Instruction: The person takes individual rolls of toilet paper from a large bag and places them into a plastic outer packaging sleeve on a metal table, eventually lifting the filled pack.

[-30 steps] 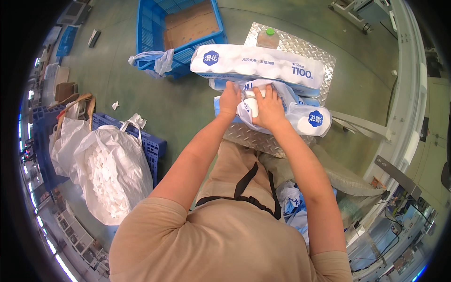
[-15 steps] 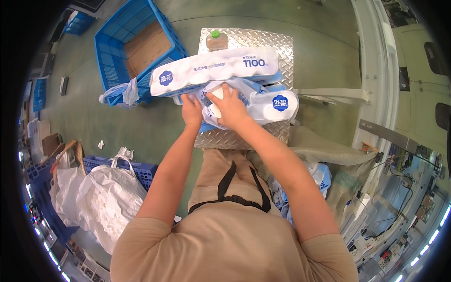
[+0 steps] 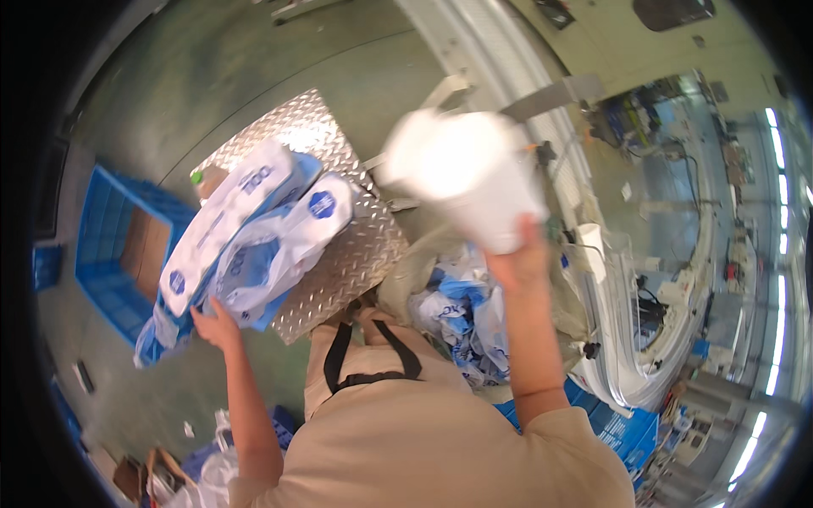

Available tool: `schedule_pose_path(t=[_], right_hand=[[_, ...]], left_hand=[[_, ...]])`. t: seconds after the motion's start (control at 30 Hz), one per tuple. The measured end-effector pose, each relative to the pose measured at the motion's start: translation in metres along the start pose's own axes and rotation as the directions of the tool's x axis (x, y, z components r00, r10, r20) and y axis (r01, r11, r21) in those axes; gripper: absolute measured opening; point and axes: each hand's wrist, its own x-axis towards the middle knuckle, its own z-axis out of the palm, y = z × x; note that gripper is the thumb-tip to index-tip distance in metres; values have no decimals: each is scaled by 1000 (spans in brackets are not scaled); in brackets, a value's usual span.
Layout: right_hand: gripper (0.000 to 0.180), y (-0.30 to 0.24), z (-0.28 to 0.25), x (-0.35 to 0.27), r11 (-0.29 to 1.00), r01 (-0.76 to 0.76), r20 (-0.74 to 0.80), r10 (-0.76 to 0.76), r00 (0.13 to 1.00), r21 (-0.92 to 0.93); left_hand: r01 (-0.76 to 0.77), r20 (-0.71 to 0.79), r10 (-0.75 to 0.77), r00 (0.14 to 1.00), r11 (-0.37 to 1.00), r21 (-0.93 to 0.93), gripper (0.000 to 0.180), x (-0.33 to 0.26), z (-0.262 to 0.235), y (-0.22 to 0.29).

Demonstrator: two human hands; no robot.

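Note:
My right hand (image 3: 518, 262) is raised at the right, closed around white toilet paper rolls (image 3: 474, 182). The rolls are smeared by motion and glare, so I cannot tell how many there are. Lower left, my left hand (image 3: 218, 326) grips the near end of a torn plastic wrapper (image 3: 279, 262), white and blue, whose opening gapes. Beside it, on the far left side, lies a long toilet paper pack (image 3: 224, 224) in white wrapping. Both packs rest on a metal tread-plate stand (image 3: 373, 245).
A blue crate (image 3: 106, 229) with cardboard in its bottom stands left of the stand. A green-capped bottle (image 3: 207, 182) is behind the packs. Crumpled wrappers (image 3: 461, 317) fill a sack by my right leg. White machine rails (image 3: 508, 76) run along the right.
My right hand has pulled toilet paper rolls from the torn wrapper and carried them up and right. My left hand stays at the wrapper. The view has turned to the right.

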Motion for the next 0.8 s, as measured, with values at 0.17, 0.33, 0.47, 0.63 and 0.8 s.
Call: schedule_pose_path(t=[0.17,0.33,0.47,0.63,0.8], right_hand=[[63,-140,-137,-25,944,292,-494,-329,805,-153],[62,-140,-170,25,953,-46,-690,-182,700,-298],[64,-141,-175,66,992,-124,-615,100,782,3],[52,-131,-209,105,976,-111,-505,192,841,186],[57,-169,-194,55,990,37,-465,-96,880,-135]], left_hand=[[-311,232,418,878,869,-385,41,-16,-26,75],[368,786,150,600,821,-437,34,-3,78,102],[763,937,241,252,546,-346,36,3,76,124],[730,941,295,166,604,-318,38,0,48,155],[574,911,389,134,719,-392,37,8,58,146]])
